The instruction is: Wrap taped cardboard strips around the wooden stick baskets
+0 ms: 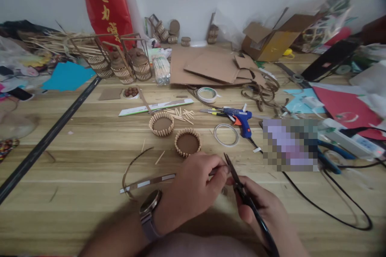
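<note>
My left hand (194, 186), wearing a watch (150, 202), is closed in a pinch on the end of a narrow brown cardboard strip (214, 171). A brown strip with white patches (150, 182) runs out to the left from behind this hand; whether it is the same piece is hidden. My right hand (265, 209) grips black scissors (241, 188), their blades pointing up and away beside my left fingertips. Just beyond my hands sit two small round trays ringed with short wooden sticks, the nearer tray (187, 143) and the farther tray (162, 123).
A blue glue gun (241, 118) lies right of two tape rolls, with its cable trailing along the right. Short sticks (183, 114) are scattered behind the trays. Farther back are cardboard sheets (208, 66), lidded stick baskets (140, 64) and an open box (271, 40).
</note>
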`<state>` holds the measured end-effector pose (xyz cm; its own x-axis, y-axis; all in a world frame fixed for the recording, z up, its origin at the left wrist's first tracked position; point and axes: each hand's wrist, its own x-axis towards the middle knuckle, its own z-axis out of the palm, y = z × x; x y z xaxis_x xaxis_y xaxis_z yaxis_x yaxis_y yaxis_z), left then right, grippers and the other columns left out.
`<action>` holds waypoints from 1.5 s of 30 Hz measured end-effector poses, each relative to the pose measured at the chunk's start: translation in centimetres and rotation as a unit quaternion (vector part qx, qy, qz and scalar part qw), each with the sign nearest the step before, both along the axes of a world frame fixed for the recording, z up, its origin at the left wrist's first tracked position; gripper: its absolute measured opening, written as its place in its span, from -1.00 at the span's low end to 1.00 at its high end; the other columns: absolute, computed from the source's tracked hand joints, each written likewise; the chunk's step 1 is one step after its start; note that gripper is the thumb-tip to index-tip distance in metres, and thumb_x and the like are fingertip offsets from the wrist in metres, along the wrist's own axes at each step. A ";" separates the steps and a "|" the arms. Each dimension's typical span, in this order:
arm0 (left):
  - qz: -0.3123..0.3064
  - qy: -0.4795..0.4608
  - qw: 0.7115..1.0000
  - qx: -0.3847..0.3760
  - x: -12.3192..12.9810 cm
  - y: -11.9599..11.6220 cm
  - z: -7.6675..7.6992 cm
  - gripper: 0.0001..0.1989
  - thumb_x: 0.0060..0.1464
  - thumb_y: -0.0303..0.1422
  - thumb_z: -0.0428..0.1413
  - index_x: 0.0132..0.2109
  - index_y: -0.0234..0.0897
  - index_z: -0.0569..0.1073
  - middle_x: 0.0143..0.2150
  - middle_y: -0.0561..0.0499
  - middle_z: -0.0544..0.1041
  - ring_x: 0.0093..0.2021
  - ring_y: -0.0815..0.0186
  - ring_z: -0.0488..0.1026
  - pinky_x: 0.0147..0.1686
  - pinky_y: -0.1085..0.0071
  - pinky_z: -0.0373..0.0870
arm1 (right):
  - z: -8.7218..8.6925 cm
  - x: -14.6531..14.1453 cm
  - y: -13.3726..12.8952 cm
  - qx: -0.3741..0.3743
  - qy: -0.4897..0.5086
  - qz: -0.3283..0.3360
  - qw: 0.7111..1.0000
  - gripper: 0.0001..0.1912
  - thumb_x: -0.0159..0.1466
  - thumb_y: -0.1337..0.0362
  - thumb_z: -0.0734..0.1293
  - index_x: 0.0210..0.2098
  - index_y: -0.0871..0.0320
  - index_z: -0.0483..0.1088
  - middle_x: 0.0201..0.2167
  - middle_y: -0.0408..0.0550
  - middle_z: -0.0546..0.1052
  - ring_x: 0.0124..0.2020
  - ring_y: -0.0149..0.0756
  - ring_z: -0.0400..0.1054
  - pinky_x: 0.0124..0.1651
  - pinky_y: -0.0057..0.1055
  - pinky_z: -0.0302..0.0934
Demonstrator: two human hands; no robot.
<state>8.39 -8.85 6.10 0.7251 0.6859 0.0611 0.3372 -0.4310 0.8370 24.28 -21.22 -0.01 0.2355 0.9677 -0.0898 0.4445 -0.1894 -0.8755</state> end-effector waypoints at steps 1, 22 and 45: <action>-0.001 0.004 1.000 0.004 0.0 0.1 0.0 -0.79 0.23 -0.42 0.02 -0.40 -0.27 0.41 -0.43 0.08 0.47 -0.38 0.37 0.37 -0.37 0.46 0.15 | -0.2 0.4 -0.3 -0.005 -0.023 -0.011 1.000 -0.24 0.08 -0.44 0.20 -0.16 0.10 0.48 -0.63 -0.23 0.30 -0.61 -0.35 0.18 -0.55 -0.45 0.11; 0.001 0.047 0.997 -0.063 -0.6 0.7 0.2 -0.69 0.31 -0.33 0.01 -0.41 -0.25 0.47 -0.46 0.13 0.59 -0.49 0.41 0.42 -0.43 0.51 0.18 | -4.0 7.4 -1.2 -0.030 -0.337 -0.103 0.935 -0.50 0.30 0.01 0.18 0.12 0.14 0.32 -0.05 0.18 0.53 -0.12 0.00 0.50 -0.08 -0.09 0.39; -0.010 0.092 0.996 -0.008 -0.8 0.4 -0.7 -0.76 0.35 -0.34 -0.11 -0.23 -0.25 0.41 -0.37 0.05 0.50 -0.39 0.33 0.40 -0.40 0.45 0.16 | -2.5 9.5 -1.4 -0.039 -0.351 -0.073 0.933 -0.63 0.16 0.03 0.29 -0.17 0.09 0.51 -0.29 0.10 0.62 -0.29 0.03 0.53 -0.20 -0.07 0.43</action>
